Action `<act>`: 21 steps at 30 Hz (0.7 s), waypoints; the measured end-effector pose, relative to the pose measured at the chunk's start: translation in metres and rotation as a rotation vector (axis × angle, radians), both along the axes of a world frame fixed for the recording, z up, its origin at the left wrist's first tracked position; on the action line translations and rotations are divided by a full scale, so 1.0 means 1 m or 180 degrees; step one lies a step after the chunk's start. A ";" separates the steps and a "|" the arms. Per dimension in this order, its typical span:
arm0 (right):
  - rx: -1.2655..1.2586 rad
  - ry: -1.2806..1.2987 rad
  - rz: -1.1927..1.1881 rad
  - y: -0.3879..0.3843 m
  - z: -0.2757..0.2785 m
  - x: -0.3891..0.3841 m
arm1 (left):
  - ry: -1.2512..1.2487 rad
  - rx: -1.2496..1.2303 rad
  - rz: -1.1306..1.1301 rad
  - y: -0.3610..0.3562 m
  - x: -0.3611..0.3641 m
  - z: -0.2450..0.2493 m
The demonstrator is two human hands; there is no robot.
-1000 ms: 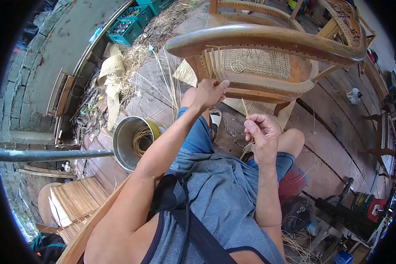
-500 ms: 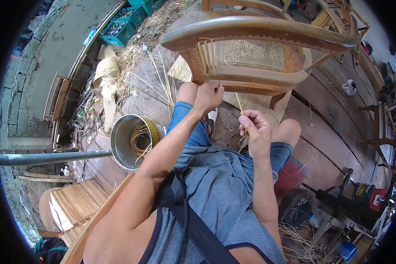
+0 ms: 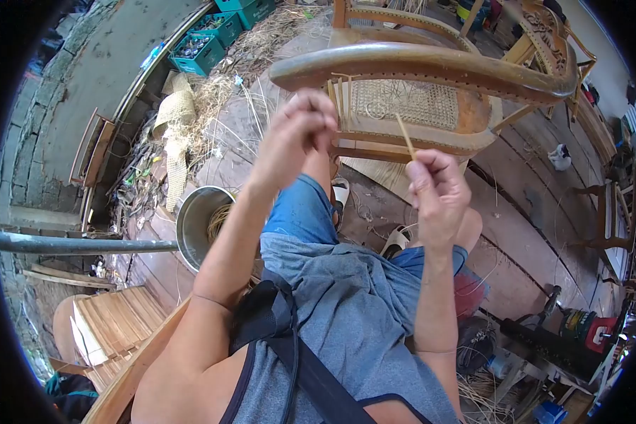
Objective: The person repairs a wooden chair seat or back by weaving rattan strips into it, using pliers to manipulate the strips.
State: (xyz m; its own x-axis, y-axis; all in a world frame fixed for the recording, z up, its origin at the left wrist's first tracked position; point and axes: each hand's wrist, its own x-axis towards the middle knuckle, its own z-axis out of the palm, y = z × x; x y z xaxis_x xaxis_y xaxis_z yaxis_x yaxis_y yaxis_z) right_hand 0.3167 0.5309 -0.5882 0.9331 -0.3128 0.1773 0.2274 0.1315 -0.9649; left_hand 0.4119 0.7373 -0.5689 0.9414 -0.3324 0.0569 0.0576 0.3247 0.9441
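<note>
Head view: the left hand (image 3: 300, 134) has risen beside the chair (image 3: 403, 55), apart from the cane strip (image 3: 407, 138). Its grip is curled but blurred; I cannot tell if it holds anything. The right hand (image 3: 439, 198) pinches the strip, thumb against fingers, the free end slanting up.

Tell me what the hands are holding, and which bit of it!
The right hand pinches a thin strip between thumb and fingers, below its upper end. The left hand is too blurred to tell if it holds anything.
</note>
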 end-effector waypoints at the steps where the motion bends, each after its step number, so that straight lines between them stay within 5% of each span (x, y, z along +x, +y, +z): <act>1: -0.0209 -0.0104 -0.0115 -0.003 0.007 0.003 | -0.0253 0.0082 0.0224 0.006 0.004 0.023; 7: -0.1018 -0.0023 -0.0518 -0.017 -0.004 0.029 | -0.1605 0.0892 0.0706 0.015 0.017 0.069; 11: -0.0284 0.0109 0.0006 0.016 -0.028 0.010 | -0.0438 0.1453 -0.0646 -0.003 -0.006 0.013; 15: 0.0311 0.0513 0.0433 0.046 -0.075 0.005 | -0.0146 0.0895 -0.0359 -0.022 -0.028 -0.067; 19: 0.0343 0.0739 0.0419 0.052 -0.091 0.000 | 0.0069 0.0652 0.0156 -0.023 -0.028 -0.097; 21: -0.0848 0.0666 0.0045 0.050 -0.094 0.001 | -0.0057 0.1179 0.0261 -0.018 -0.021 -0.103</act>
State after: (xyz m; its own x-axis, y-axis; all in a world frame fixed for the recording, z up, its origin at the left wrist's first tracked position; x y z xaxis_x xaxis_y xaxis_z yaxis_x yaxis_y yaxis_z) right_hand 0.3176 0.5804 -0.6822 0.9618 -0.2680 0.0552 0.0207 -0.1300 -0.9913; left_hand 0.3907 0.7189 -0.6722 0.9657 -0.2571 -0.0364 0.0280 -0.0360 0.9990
